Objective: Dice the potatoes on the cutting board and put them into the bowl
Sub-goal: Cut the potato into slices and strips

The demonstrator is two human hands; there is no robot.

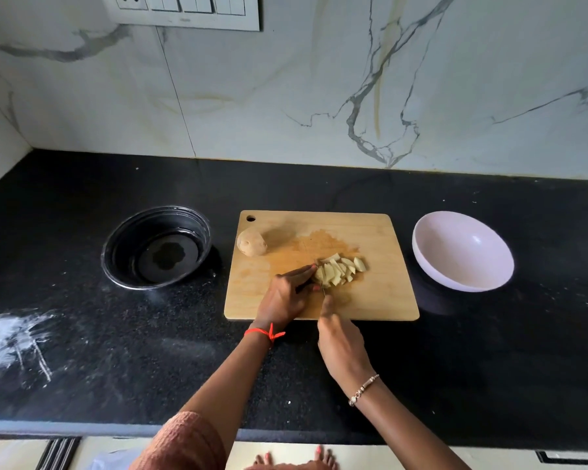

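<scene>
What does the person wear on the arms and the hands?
A red thread with loose ends is tied at the wrist of the left hand. A beaded gold-toned bracelet circles the wrist of the right hand. A rust-brown knitted sleeve covers the left upper arm.

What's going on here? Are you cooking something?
A person is chopping on the wooden cutting board. The left hand holds the potato pieces together while the right hand grips the knife, its blade down beside them. One whole potato waits near the board's far left corner. The white bowl on the right has nothing in it yet.
</scene>
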